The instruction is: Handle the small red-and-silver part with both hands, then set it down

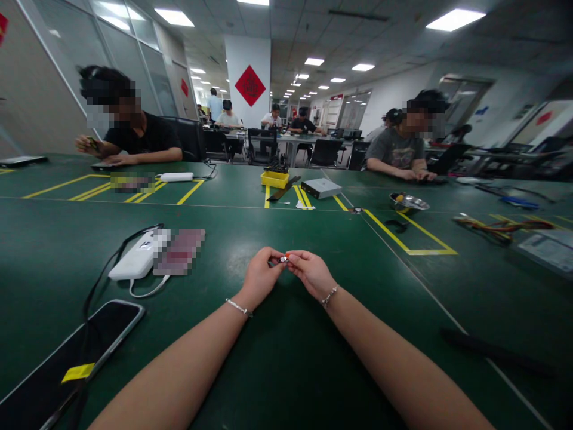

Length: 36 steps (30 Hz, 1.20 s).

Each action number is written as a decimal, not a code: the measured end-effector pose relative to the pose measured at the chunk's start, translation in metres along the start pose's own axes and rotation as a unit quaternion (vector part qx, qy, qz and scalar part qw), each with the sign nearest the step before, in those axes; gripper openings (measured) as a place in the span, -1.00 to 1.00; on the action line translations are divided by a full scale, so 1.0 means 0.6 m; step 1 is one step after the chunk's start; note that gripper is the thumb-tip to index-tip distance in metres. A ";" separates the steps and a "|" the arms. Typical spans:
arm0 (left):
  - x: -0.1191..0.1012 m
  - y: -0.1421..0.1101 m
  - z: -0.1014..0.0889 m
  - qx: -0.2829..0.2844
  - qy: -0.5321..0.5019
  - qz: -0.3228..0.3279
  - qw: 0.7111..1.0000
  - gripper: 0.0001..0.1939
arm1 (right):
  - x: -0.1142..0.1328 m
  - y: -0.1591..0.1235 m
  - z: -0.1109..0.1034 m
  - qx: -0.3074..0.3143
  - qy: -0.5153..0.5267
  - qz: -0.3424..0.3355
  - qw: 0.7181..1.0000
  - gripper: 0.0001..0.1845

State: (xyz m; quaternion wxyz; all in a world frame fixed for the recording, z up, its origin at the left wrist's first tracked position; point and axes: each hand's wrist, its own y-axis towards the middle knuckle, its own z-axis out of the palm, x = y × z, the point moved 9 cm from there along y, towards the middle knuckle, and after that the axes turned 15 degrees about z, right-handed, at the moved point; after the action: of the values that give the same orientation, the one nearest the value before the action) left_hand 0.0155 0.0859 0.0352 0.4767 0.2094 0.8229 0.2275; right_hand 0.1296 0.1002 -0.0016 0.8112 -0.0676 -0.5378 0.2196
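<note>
My left hand (pixel 263 272) and my right hand (pixel 312 272) meet above the green table (pixel 286 352), fingertips pinched together. Between them is a small silvery metal piece (pixel 283 259), too small for me to tell its kind. A spot of orange shows by my right fingertips; whether it belongs to the piece I cannot tell. Both hands are closed, and the fingers cover part of the piece. To the left of them lie a white power bank (pixel 139 257), a blurred reddish flat object (pixel 179 251) on a white cable (pixel 150 294), and a large dark-screened phone (pixel 96 337).
Farther back stand a yellow bin (pixel 274 179), a grey box (pixel 321 189) and a metal bowl (pixel 409 203). Coloured wires (pixel 486 229) and a metal-cased unit (pixel 548 249) lie at the right, with a dark strip (pixel 496 352) nearer. People sit working across the table.
</note>
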 end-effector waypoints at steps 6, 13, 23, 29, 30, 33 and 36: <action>-0.008 -0.002 -0.016 -0.047 0.052 -0.003 0.998 -0.93 | 0.000 -0.010 0.011 -0.022 0.002 -0.008 1.000 -0.73; -0.001 -0.004 -0.023 -0.059 0.048 -0.010 0.997 -0.93 | -0.006 -0.007 0.011 -0.013 -0.032 0.007 0.999 -0.69; -0.024 0.001 0.004 0.017 0.058 0.041 0.997 -0.87 | 0.024 -0.009 -0.008 -0.114 -0.206 -0.052 0.970 -0.74; -0.010 0.001 0.013 0.049 0.069 0.041 0.996 -0.79 | 0.133 -0.033 -0.147 -0.305 -0.276 -0.109 0.905 -0.77; -0.005 0.001 0.010 0.046 0.077 0.036 0.995 -0.79 | 0.151 -0.042 -0.183 -0.341 -0.288 -0.112 0.888 -0.76; 0.009 0.003 0.004 0.045 0.104 0.027 0.993 -0.79 | 0.192 -0.078 -0.284 -0.499 -0.419 -0.081 0.754 -0.76; 0.022 0.002 0.002 0.053 0.126 0.006 0.991 -0.80 | 0.195 -0.090 -0.354 -0.554 -0.485 -0.018 0.676 -0.74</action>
State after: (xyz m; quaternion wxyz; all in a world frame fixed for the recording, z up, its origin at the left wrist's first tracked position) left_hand 0.0107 0.0947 0.0262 0.3560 0.2090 0.8859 0.2114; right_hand 0.3744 0.1289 0.0284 0.2541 -0.3789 -0.8802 -0.1307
